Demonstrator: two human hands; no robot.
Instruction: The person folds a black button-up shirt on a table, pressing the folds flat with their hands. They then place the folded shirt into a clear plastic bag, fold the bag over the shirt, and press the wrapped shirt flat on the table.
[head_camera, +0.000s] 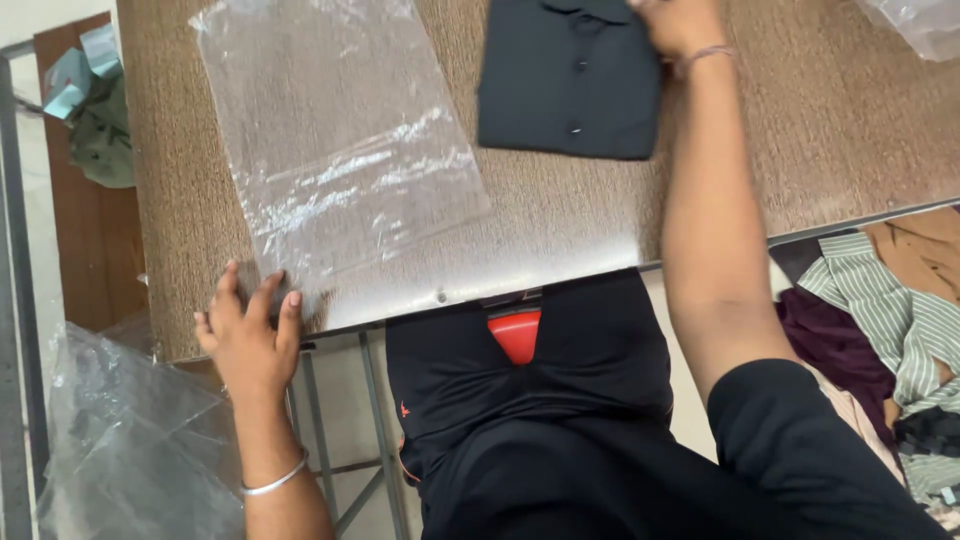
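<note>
from the head camera, the left hand (247, 335) lies fingers spread flat on the near corner of the clear plastic bag (335, 150), pinning it to the bench (850, 120), while the right hand (680, 25), partly cropped, seems to grip the folded dark shirt (570, 78) beside it.

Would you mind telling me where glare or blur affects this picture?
Head view: white glare streaks cross the clear plastic bag and brighten the table's near edge; the right hand on the folded dark shirt is slightly motion-blurred and cropped; the left hand is sharp.
</note>
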